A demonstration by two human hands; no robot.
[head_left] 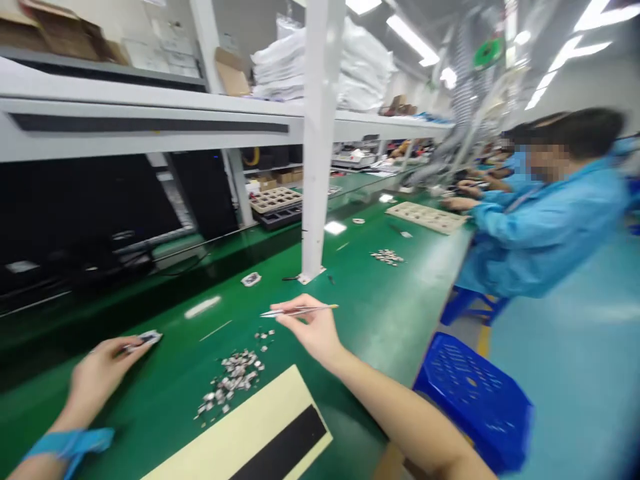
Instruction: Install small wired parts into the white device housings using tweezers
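My left hand (103,370) rests low on the green bench (380,313) at the left, its fingers pinched on a small flat grey part (147,339). My right hand (313,327) is raised above the bench near the middle, closed on thin metal tweezers (300,311) that point left. Between and below my hands lies a loose pile of several small silvery parts (234,377). A cream and black flat sheet (260,437) lies at the front edge.
A white post (317,147) stands on the bench just behind my right hand. Another small part (251,279) lies further back. A person in a blue coat (545,227) works at the right beside a cream tray (427,217). A blue stool (475,400) stands right of the bench.
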